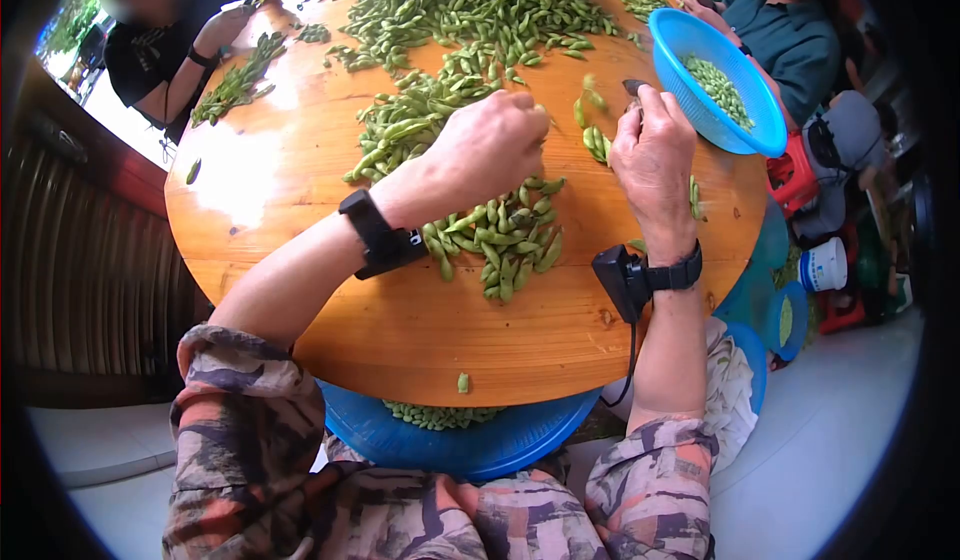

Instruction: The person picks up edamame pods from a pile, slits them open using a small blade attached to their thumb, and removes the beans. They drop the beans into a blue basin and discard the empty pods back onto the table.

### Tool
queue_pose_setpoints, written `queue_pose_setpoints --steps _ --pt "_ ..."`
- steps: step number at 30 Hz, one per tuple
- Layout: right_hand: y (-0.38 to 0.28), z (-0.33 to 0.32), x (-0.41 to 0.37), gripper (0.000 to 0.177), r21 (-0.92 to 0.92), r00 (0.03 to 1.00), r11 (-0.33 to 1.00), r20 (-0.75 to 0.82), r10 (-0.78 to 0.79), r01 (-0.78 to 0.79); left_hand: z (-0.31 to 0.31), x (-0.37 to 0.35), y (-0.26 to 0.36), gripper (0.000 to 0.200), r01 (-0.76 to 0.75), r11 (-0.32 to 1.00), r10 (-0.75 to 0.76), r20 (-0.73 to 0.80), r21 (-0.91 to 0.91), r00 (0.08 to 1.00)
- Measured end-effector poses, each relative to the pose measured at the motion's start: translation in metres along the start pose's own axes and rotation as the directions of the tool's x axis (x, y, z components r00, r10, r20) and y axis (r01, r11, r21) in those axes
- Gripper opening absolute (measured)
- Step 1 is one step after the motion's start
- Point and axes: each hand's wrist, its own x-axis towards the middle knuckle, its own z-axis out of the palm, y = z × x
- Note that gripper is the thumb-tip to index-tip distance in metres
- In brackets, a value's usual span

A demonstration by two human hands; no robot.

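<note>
Closed and curled over the green soybean pods (410, 120), my left hand (490, 145) hides whatever its fingertips may hold. To its right, my right hand (655, 150) grips a small tool with a dark blade (634, 87); its handle is hidden by the fingers. Between the two hands, a blurred yellow-green pod or husk (592, 95) shows above the table, with a few more pods (597, 145) below it. A loose group of pods (510, 245) lies on the wood under my left wrist.
A large pod heap (470, 0) covers the far side of the round wooden table (450, 350). A blue basket (670, 55) of shelled beans stands right. Under the near edge sits a blue basin (350, 430) with beans. Two people sit opposite, left and right.
</note>
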Motion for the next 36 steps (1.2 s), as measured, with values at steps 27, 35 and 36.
queue_pose_setpoints --steps 27,35,36 --pt "-0.036 0.002 -0.008 0.010 0.544 0.571 -0.275 0.821 -0.020 -0.792 -0.012 -0.026 0.005 0.009 0.320 0.361 -0.449 0.137 -0.876 0.883" --pt "-0.034 0.003 -0.009 0.012 0.558 0.595 -0.292 0.802 -0.051 -0.777 -0.016 -0.028 0.000 0.011 0.295 0.097 -0.401 0.234 -0.951 0.886" --pt "-0.033 0.002 -0.009 0.013 0.560 0.605 -0.307 0.793 -0.073 -0.770 -0.016 -0.027 -0.001 0.011 0.268 -0.096 -0.382 0.284 -0.959 0.879"
